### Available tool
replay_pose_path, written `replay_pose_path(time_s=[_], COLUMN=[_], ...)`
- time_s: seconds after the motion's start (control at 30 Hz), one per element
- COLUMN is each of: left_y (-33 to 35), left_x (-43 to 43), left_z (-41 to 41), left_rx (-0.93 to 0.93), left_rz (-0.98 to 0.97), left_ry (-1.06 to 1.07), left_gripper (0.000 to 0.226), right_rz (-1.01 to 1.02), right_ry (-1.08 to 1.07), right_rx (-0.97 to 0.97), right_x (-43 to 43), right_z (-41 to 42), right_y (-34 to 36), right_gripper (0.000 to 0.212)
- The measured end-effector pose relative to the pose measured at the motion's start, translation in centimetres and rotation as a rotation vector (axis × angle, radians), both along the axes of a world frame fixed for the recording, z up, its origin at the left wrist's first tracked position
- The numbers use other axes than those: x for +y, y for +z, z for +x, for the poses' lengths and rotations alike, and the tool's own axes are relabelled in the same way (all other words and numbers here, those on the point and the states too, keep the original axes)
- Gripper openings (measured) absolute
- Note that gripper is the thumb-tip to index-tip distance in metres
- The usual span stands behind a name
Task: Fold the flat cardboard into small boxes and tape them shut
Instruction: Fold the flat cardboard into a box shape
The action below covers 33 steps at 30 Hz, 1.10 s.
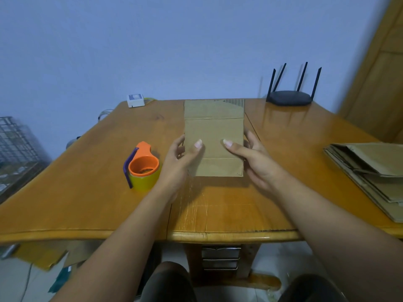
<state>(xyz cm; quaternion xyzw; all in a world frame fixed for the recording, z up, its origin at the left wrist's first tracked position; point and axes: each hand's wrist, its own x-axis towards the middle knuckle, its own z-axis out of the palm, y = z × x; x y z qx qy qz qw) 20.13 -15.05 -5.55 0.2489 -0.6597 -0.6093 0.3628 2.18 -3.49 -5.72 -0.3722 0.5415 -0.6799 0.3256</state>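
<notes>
Flat cardboard (213,136) held over middle of table (87,192), fold creases across it. Left hand (181,158) grasps left edge, thumb on front, fingers behind. Right hand (250,158) grasps right edge the same way. Orange tape dispenser (142,168) just left of left hand. Cardboard stack (370,171) at table's right. Router (289,98) and white box (135,100) at far edge; box label blurred, unreadable.

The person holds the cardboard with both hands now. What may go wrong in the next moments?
1. The flat brown cardboard sheet is pinched only near its side edges by the left hand and right hand; it may slip or bend away from its creases when opened.
2. The orange tape dispenser with the yellow roll stands close to the left forearm, which may knock it.
</notes>
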Motion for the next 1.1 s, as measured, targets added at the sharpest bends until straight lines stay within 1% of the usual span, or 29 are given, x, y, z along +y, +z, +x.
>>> replay_pose_path(time_s=[0.07, 0.1, 0.23, 0.27, 0.33, 0.4, 0.43, 0.53, 0.57, 0.63, 0.67, 0.73, 0.8, 0.83, 0.93, 1.1], left_y=[0.4, 0.6, 0.6, 0.5, 0.3, 0.6, 0.7, 1.1, 1.4, 1.9, 2.1, 2.4, 2.4, 2.5, 2.9, 2.6], left_x=[-0.3, -0.4, -0.6, -0.8, -1.0, -0.7, -0.6, -0.1, 0.1, 0.4, 0.5, 0.4, 0.1, 0.1, 0.4, 0.1], left_z=[0.1, 0.2, 0.0, -0.1, -0.4, -0.5, -0.6, -1.0, -1.1, -1.3, -1.5, -1.8, -2.4, -2.6, -2.9, -2.7], left_rx=[-0.011, -0.014, -0.022, -0.031, -0.047, -0.071, -0.080, -0.069, -0.068, -0.046, -0.022, 0.014, 0.029, 0.029, 0.013, -0.032], left_rz=[0.041, 0.038, 0.026, 0.030, 0.037, 0.011, -0.002, 0.032, 0.056, 0.130, 0.180, 0.269, 0.302, 0.314, 0.329, 0.322], left_ry=[0.013, 0.012, 0.004, 0.009, -0.009, -0.054, -0.072, -0.104, -0.107, -0.130, -0.133, -0.113, -0.100, -0.092, -0.078, -0.068], left_gripper=[0.086, 0.085, 0.070, 0.072, 0.083, 0.082, 0.079, 0.072, 0.066, 0.047, 0.046, 0.059, 0.063, 0.062, 0.057, 0.048], right_rz=[0.022, 0.038, 0.123, 0.133, 0.114, 0.051, 0.020, -0.032, -0.043, -0.055, -0.053, -0.029, -0.015, -0.014, -0.011, 0.036], right_ry=[0.005, 0.004, 0.007, 0.012, 0.027, 0.077, 0.105, 0.123, 0.116, 0.073, 0.038, -0.023, -0.036, -0.031, -0.032, -0.046], right_rx=[0.004, 0.001, -0.080, -0.112, -0.174, -0.245, -0.273, -0.312, -0.311, -0.294, -0.283, -0.278, -0.287, -0.284, -0.247, -0.214], right_x=[0.1, 0.2, 0.4, 0.5, 0.6, 0.6, 0.6, 0.4, 0.2, 0.1, 0.0, -0.1, -0.2, -0.3, -0.3, -0.2], right_z=[-0.1, -0.2, -0.3, -0.2, -0.1, 0.1, 0.2, 0.2, 0.1, 0.0, 0.0, -0.1, 0.0, 0.0, 0.1, 0.1], right_y=[0.2, 0.3, 1.4, 1.6, 2.0, 2.4, 2.5, 2.8, 2.7, 2.4, 2.3, 2.1, 2.1, 2.2, 2.5, 2.6], right_gripper=[0.085, 0.086, 0.088, 0.086, 0.073, 0.061, 0.061, 0.076, 0.080, 0.084, 0.084, 0.087, 0.092, 0.091, 0.075, 0.057])
